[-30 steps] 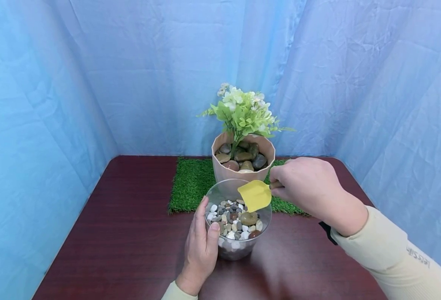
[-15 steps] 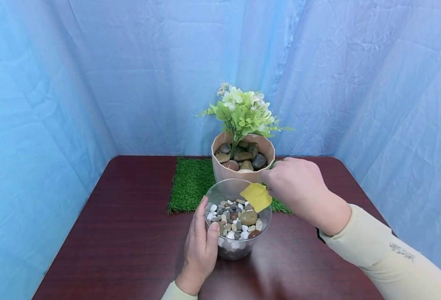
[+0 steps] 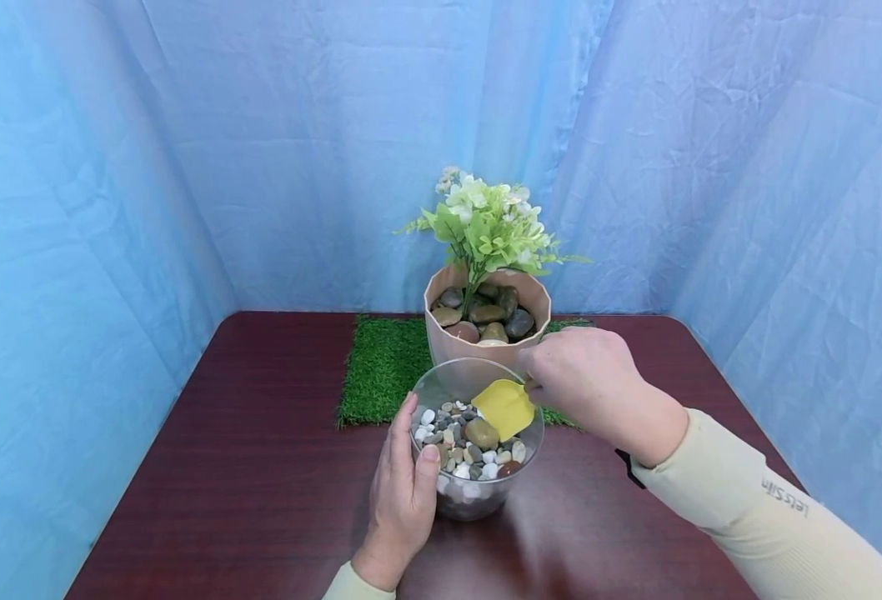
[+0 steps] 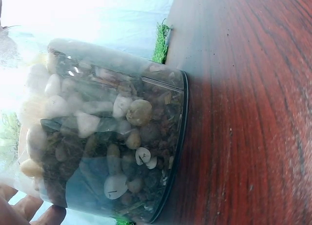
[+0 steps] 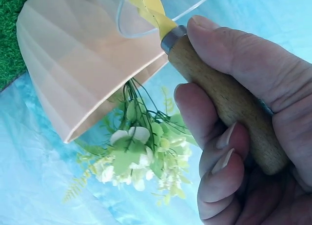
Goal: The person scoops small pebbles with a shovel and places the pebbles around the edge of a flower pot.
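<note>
My right hand (image 3: pixel 594 383) grips a small hand trowel by its wooden handle (image 5: pixel 219 98), the fingers wrapped round it. The trowel's yellow blade (image 3: pixel 501 410) dips inside a clear bucket-like container (image 3: pixel 465 505), against a larger brown stone (image 3: pixel 481 433). Small mixed pebbles (image 3: pixel 456 457) lie around that stone. My left hand (image 3: pixel 402 500) holds the container's left side, thumb toward me and fingers along the wall. In the left wrist view, pebbles (image 4: pixel 139 112) show through the container wall, and fingertips (image 4: pixel 51 215) touch it at the lower left.
Right behind the container stands a pale pink flowerpot (image 3: pixel 459 343) with large stones (image 3: pixel 488 313) and a white-flowered plant (image 3: pixel 489 221). It rests on a green turf mat (image 3: pixel 381 375). The dark red table (image 3: pixel 261 467) is enclosed by blue curtains (image 3: pixel 336 150).
The trowel blade has gone lower and left into the container, and the larger stone has shifted left. My right hand has moved left and slightly down. The left hand stays put.
</note>
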{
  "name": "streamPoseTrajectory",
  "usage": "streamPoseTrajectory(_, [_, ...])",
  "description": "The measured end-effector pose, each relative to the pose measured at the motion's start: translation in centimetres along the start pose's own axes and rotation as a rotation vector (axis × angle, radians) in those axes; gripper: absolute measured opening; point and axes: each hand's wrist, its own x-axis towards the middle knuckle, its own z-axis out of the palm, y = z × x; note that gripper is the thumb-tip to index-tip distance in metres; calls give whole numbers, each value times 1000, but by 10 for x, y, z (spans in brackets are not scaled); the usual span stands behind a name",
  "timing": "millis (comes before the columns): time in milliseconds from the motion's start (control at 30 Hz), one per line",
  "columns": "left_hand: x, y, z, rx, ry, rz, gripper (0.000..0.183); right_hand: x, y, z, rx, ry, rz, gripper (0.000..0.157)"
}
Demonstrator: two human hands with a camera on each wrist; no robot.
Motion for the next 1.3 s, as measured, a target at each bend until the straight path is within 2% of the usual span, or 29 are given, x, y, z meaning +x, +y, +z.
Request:
streamPoseTrajectory(200, [0,-1,0,6,-1,2,63,1,3,4,26,-56,33,43])
streamPoseTrajectory(500, [-1,-2,1,-2,3,6,63,0,8,10,57,-70,53,36])
streamPoseTrajectory(700, [0,-2,1,2,8,20,63,0,6,15,93,-116,63,37])
streamPoseTrajectory(1000, [0,-2,1,-5,8,23,64,0,3,24,69,-119,112,41])
streamPoseTrajectory(1300, [0,-1,1,-12,5,18,63,1,1,30,92,-201,163,44])
